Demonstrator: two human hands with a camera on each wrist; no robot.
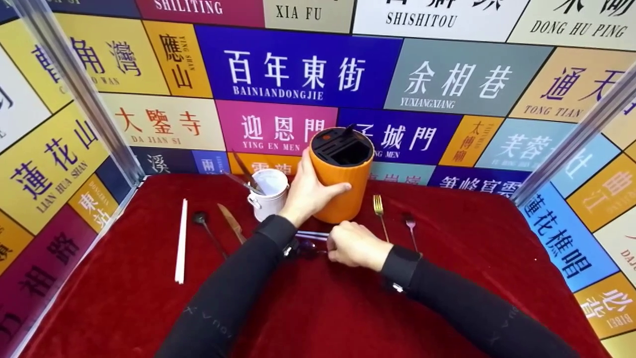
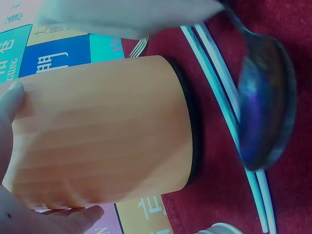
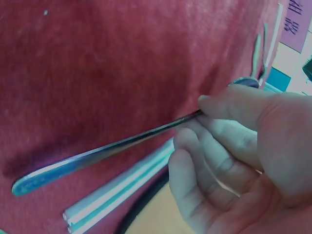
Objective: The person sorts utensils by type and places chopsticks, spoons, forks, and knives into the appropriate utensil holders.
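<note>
You're gripping the orange knife block [image 1: 355,179] with your left hand [image 1: 313,194] while your right hand [image 1: 355,243] is pinching the metal spoon [image 2: 267,102] beside the chopsticks [image 2: 209,78] on the counter [image 1: 323,308], apparently picking it up, next move likely needing a lift.

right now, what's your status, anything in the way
Left hand gripping orange cylindrical utensil holder. Right hand pinching shiny dark metal spoon. Possibly in the way: two slender pale chopsticks beside holder.
</note>
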